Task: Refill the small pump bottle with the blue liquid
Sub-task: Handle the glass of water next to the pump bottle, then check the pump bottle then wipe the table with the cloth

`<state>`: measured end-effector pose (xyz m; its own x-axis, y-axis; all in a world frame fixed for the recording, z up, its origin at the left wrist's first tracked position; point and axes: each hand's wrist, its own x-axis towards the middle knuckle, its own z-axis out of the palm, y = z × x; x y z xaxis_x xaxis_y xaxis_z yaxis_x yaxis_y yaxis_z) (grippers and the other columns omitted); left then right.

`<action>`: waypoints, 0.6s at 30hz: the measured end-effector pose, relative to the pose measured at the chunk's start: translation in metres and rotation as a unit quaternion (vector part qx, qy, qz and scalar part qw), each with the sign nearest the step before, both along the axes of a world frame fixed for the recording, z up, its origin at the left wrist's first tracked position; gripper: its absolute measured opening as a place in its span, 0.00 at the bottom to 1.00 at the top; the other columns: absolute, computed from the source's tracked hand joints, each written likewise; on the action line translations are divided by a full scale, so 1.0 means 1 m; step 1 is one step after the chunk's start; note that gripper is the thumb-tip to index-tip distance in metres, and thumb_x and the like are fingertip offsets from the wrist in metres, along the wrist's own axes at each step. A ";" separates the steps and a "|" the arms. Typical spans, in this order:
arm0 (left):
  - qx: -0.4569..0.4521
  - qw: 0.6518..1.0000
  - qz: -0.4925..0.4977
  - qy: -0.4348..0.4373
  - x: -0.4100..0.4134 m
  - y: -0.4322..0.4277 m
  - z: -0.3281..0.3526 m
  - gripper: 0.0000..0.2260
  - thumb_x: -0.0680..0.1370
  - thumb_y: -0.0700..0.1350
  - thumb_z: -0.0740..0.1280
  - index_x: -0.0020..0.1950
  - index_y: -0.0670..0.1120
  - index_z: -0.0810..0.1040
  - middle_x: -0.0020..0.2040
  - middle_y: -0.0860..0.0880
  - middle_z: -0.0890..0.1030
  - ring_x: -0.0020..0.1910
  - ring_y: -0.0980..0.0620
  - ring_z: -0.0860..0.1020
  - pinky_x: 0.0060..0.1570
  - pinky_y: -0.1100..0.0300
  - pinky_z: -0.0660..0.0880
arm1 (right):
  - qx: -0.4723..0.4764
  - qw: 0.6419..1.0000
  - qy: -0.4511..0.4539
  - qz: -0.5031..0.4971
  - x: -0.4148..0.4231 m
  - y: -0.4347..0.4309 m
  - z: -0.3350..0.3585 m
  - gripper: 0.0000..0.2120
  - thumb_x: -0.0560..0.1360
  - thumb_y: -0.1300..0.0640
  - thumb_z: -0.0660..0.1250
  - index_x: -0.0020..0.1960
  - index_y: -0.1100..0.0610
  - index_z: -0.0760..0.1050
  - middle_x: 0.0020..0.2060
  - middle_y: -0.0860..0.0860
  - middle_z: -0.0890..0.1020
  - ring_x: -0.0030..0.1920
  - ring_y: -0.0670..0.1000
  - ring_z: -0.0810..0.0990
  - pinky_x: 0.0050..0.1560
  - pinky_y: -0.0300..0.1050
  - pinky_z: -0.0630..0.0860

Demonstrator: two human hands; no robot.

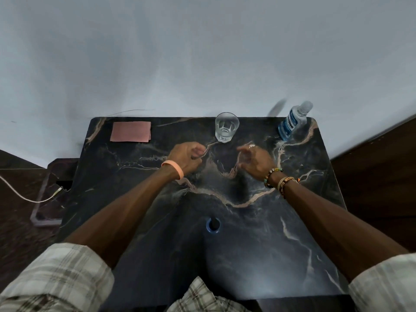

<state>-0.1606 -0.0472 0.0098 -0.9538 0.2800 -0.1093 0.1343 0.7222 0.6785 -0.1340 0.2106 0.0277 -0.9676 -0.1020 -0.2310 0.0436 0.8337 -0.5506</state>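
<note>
A clear bottle of blue liquid (292,122) with a blue label stands at the table's back right corner. Close to me, at the table's middle, is the small pump bottle (213,225), seen from straight above as a blue ring round a dark top. My left hand (186,157) and my right hand (256,161) hover over the middle of the table, a little apart. Their fingers are loosely curled and hold nothing. Both hands are well short of the blue bottle and far beyond the pump bottle.
A clear drinking glass (226,127) stands at the back centre, just beyond my hands. A folded pink cloth (131,131) lies at the back left. The dark marble table (258,221) stands against a pale wall. A white cable (27,194) runs along the floor at left.
</note>
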 end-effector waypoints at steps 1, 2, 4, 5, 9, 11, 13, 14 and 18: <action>0.002 1.000 -0.011 -0.028 0.009 -0.005 -0.001 0.14 0.70 0.39 0.74 0.55 0.48 0.81 0.46 0.52 0.83 0.43 0.56 0.81 0.49 0.57 0.81 | 0.009 0.999 -0.021 0.024 0.010 -0.003 0.002 0.24 0.72 0.61 0.73 0.67 0.53 0.74 0.62 0.52 0.79 0.59 0.50 0.78 0.55 0.39 0.74; 0.007 0.998 -0.023 -0.055 0.018 -0.010 0.000 0.14 0.70 0.38 0.74 0.53 0.49 0.81 0.45 0.52 0.83 0.42 0.57 0.81 0.48 0.56 0.81 | 0.015 0.998 -0.046 0.046 0.020 -0.006 0.004 0.24 0.72 0.60 0.74 0.66 0.52 0.75 0.61 0.51 0.79 0.58 0.49 0.78 0.53 0.37 0.73; 0.028 0.993 -0.051 -0.104 0.036 -0.016 0.001 0.15 0.69 0.35 0.73 0.51 0.50 0.81 0.44 0.52 0.83 0.42 0.56 0.81 0.47 0.56 0.81 | 0.023 0.992 -0.089 0.085 0.041 -0.015 0.009 0.25 0.70 0.58 0.76 0.66 0.51 0.76 0.62 0.50 0.79 0.58 0.48 0.78 0.54 0.39 0.75; 0.033 0.990 -0.065 -0.122 0.044 -0.018 0.002 0.16 0.68 0.34 0.72 0.51 0.50 0.81 0.44 0.53 0.83 0.42 0.56 0.82 0.46 0.58 0.81 | 0.028 0.989 -0.104 0.100 0.051 -0.019 0.011 0.25 0.70 0.58 0.76 0.66 0.51 0.76 0.62 0.50 0.78 0.59 0.49 0.78 0.57 0.42 0.76; 0.040 0.977 -0.095 -0.185 0.072 -0.021 0.004 0.21 0.65 0.31 0.73 0.54 0.50 0.80 0.48 0.53 0.83 0.45 0.54 0.81 0.44 0.64 0.79 | 0.075 0.977 -0.127 0.156 0.085 -0.033 0.011 0.31 0.69 0.53 0.77 0.70 0.50 0.71 0.64 0.49 0.76 0.62 0.50 0.75 0.59 0.41 0.73; 0.043 0.971 -0.104 -0.209 0.083 -0.021 0.003 0.24 0.64 0.31 0.74 0.55 0.51 0.79 0.49 0.52 0.82 0.48 0.52 0.81 0.46 0.58 0.81 | 0.083 0.975 -0.137 0.154 0.098 -0.038 0.009 0.35 0.67 0.51 0.78 0.71 0.49 0.69 0.64 0.49 0.75 0.62 0.50 0.74 0.59 0.42 0.72; 0.043 0.969 -0.106 -0.217 0.095 -0.021 0.003 0.26 0.63 0.31 0.75 0.55 0.53 0.77 0.50 0.52 0.81 0.48 0.52 0.80 0.45 0.56 0.81 | 0.067 0.978 -0.148 0.131 0.111 -0.042 0.008 0.37 0.65 0.51 0.79 0.71 0.48 0.68 0.63 0.49 0.75 0.61 0.51 0.75 0.58 0.45 0.74; 0.042 0.970 -0.104 -0.216 0.101 -0.021 0.003 0.26 0.63 0.32 0.76 0.55 0.53 0.77 0.51 0.53 0.80 0.48 0.53 0.80 0.43 0.58 0.81 | 0.064 0.979 -0.148 0.123 0.117 -0.044 0.008 0.37 0.65 0.51 0.79 0.70 0.47 0.68 0.63 0.48 0.75 0.61 0.51 0.75 0.55 0.44 0.74; 0.050 0.969 -0.103 -0.220 0.120 -0.021 0.000 0.29 0.62 0.34 0.78 0.56 0.56 0.74 0.55 0.57 0.76 0.50 0.55 0.78 0.40 0.61 0.80 | 0.067 0.983 -0.137 0.106 0.137 -0.047 0.005 0.38 0.63 0.51 0.80 0.70 0.46 0.68 0.62 0.48 0.76 0.60 0.53 0.76 0.51 0.42 0.71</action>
